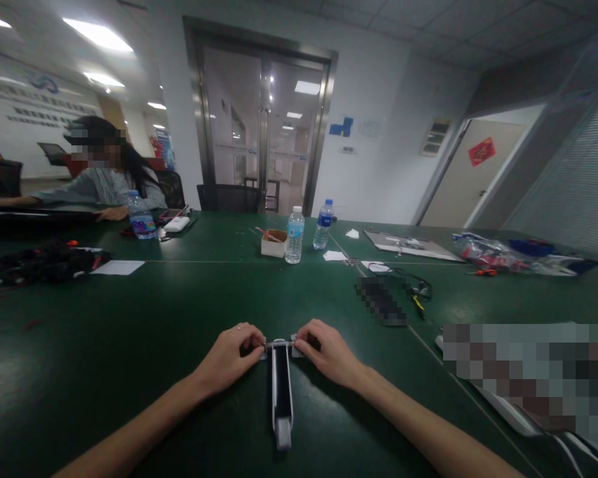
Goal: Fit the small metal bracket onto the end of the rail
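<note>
Both hands, left hand (232, 355) and right hand (326, 352), pinch the far end of a long narrow grey-and-black metal device (281, 388) lying lengthwise on the dark green desk (129, 345) between them. Uneven pulling could probably skew it or let small end parts slip loose. Farther off, a small open cardboard box (273, 244) holds thin sticks beside two clear plastic water bottles (294, 234).

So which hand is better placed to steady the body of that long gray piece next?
Probably the left hand: both hands pinch the far end of the gray piece symmetrically, but the right hand seems further over the crossbar.
</note>
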`<state>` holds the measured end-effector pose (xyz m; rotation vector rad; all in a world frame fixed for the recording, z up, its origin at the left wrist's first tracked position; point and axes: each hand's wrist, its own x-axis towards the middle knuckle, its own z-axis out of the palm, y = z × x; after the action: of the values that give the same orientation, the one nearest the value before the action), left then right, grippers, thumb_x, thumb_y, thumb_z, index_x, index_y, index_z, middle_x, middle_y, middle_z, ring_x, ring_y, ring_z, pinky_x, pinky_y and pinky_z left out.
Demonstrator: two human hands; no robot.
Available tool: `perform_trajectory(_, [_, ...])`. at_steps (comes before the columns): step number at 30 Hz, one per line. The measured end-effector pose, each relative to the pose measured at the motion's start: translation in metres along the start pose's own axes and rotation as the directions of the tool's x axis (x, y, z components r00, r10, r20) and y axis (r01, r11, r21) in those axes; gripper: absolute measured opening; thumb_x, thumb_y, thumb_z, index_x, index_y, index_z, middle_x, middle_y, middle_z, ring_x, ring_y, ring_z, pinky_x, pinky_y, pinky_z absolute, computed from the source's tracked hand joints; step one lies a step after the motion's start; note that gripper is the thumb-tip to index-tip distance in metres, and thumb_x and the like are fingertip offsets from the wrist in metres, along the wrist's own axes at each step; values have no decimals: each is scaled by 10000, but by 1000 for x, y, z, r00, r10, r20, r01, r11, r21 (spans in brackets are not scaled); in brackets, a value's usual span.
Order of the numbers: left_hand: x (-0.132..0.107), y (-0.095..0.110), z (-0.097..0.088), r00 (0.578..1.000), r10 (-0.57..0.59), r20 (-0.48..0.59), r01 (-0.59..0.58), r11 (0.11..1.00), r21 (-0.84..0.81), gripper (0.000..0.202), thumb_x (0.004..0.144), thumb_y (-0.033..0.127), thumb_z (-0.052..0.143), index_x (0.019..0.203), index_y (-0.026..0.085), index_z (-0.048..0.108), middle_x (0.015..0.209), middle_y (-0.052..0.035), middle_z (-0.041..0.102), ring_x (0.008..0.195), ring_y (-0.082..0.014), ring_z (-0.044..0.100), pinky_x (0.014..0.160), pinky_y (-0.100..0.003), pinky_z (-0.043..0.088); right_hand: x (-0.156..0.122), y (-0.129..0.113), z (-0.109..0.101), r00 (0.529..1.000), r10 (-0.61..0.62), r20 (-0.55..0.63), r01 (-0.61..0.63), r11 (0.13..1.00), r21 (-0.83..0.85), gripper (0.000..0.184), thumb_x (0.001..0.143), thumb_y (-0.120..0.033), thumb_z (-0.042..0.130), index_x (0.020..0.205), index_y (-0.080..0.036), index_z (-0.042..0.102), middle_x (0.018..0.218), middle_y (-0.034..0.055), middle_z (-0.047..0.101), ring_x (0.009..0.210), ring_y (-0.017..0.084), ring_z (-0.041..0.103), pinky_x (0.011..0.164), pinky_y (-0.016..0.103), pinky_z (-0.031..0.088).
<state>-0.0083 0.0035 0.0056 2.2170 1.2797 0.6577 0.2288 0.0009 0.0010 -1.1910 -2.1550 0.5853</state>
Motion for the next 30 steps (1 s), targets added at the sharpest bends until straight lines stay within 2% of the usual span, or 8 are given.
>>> perform_trajectory(6, [0,1,-1,1000,-14,13,14,1000,5,164,840,291,525,897,181,632,835,-14,590,733,-180,540,642,-279,424,-1,2,3,1000,-24,-11,24,999,-33,48,786,-175,596,834,-173,599,826,20,585,759,130,516,684,262,415])
perform_trajectory(15, [0,1,0,1000,-10,9,10,1000,7,145,833,285,533,874,185,629,822,-7,587,722,-172,531,635,-272,419,-1,1,2,999,-41,-3,41,998,-49,97,847,-209,536,840,-169,624,843,37,590,797,138,526,714,277,427])
perform_trajectory(21, [0,1,-1,1000,-18,16,18,1000,2,141,839,278,528,877,182,625,824,-11,585,727,-172,531,642,-276,428,-1,0,1,999,-41,-15,41,999,-33,115,860,-220,529,913,-172,619,861,39,585,805,140,527,730,285,430])
perform_trajectory(30, [0,1,0,1000,-19,4,19,1000,13,136,831,279,529,864,189,624,804,-6,587,719,-173,527,641,-277,424,-1,2,2,998,-64,-13,64,998,-26,92,867,-215,519,843,-174,599,830,33,581,792,139,519,721,284,427])
